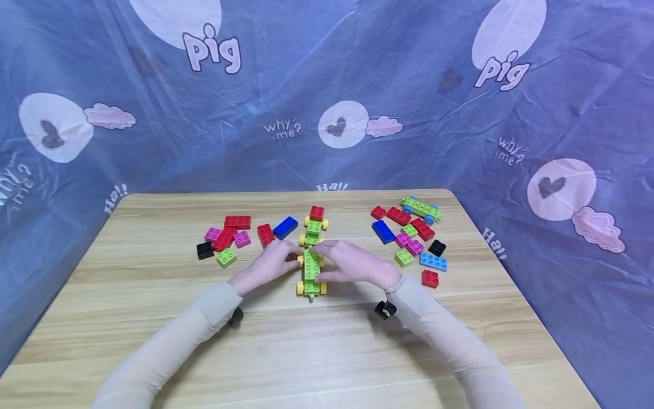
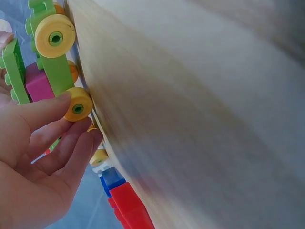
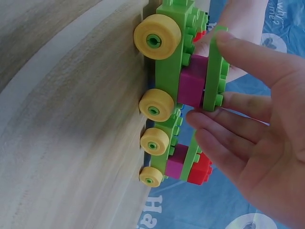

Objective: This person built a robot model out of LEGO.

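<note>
Broadly, a blue printed cloth rises behind a wooden table, where two yellow-wheeled toy cars, a near car and a far car, stand end to end in the middle, probably so both hands can reach them; whether they are hooked together I cannot tell, as fingers hide the gap. The right hand grips the near car's upper green plate by its two ends, thumb at one and fingertips at the other, seemingly to control it on the magenta brick beneath. The left hand pinches a yellow wheel between thumb and fingertips, likely to steady the base from below. A blue-wheeled car sits at the table's far right corner. Loose bricks lie on both sides, among them a blue brick and, smaller, a black brick, perhaps set aside to leave the middle for the cars.
</note>
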A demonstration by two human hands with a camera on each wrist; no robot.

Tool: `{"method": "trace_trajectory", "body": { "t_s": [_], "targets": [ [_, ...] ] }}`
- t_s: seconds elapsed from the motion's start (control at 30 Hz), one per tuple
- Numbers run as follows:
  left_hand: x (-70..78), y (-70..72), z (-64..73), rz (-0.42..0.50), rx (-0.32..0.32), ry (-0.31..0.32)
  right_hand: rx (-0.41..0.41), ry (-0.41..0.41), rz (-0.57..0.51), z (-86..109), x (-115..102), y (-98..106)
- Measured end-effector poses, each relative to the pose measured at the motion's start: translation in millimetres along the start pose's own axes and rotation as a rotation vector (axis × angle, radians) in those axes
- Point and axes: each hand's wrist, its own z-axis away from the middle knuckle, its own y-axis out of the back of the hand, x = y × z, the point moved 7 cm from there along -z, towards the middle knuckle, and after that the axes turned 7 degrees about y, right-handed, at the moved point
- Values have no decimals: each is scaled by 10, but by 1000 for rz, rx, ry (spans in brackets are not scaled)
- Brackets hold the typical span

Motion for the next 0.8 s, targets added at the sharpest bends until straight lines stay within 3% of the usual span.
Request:
{"method": "trace_trajectory", "body": {
  "t_s": [0.37,0.8],
  "targets": [
    [-8,13,-20,-8,3,4,5,-27,44,-27,21,20],
    [3,5,-4,8,-13,16,-72,-74,-5,-38,-6,-4]
  ]
}}
